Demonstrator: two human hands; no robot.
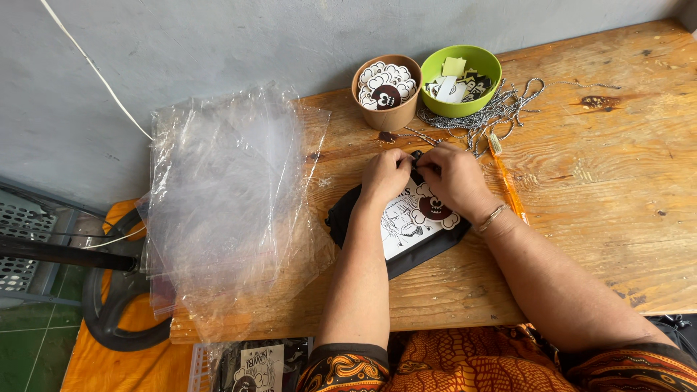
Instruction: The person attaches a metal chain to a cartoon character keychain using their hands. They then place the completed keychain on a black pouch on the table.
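Note:
A black pouch (341,218) lies on the wooden table (595,181), with a white printed card (403,225) and a round cartoon charm (434,209) on top of it. My left hand (385,176) and my right hand (454,178) meet at the pouch's far edge, fingers pinched together on a small dark part there. What exactly the fingertips hold is hidden. A thin ball chain (414,135) runs from just beyond the hands toward the bowls.
A stack of clear plastic bags (225,196) covers the table's left end. A brown cup (387,93) of round charms and a green bowl (462,80) of cards stand at the back, beside a heap of ball chains (501,112). An orange pen (508,185) lies right of my hand.

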